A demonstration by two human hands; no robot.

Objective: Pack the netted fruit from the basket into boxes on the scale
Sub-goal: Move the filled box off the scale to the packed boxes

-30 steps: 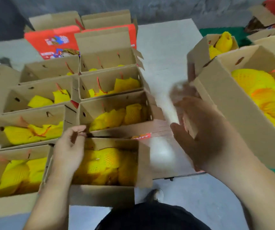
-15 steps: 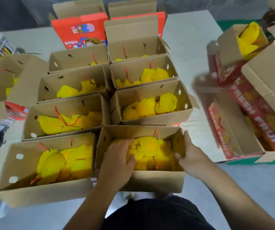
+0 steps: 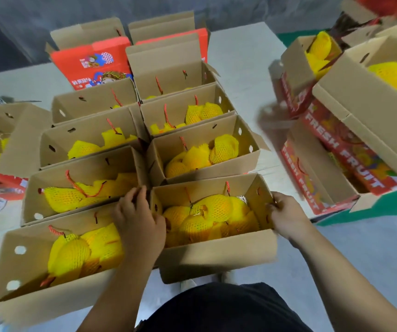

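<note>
At far left, a filled carton [image 3: 48, 267] of netted yellow fruit sits open at the table's near edge, part of a double row of open boxes [image 3: 111, 140] running away from me, each showing fruit in foam netting. Just right of it I see my left hand [image 3: 138, 222] at the left end wall of the nearest carton in the right-hand row [image 3: 216, 254]; the fingers curl over that wall's top edge, holding the cardboard and nothing else. Between my hands lies the task's load: netted fruit [image 3: 207, 214], heaped inside this box and filling most of its floor. The box's long axis runs left to right across my body, so each hand has one short end. On the far side my right hand [image 3: 286, 216] grips the right end wall, fingers hooked over the rim beside a vent hole. Both hands sit about equally near; neither leads. I judge that a lift or slide would have to go evenly from both ends, or the box will skew into its neighbour, which touches its far wall. Further right, well apart, red-printed "FRESH FRUIT" cartons [image 3: 336, 149] stand on what may be the scale; I cannot tell for sure. The basket is not clearly in view.
</note>
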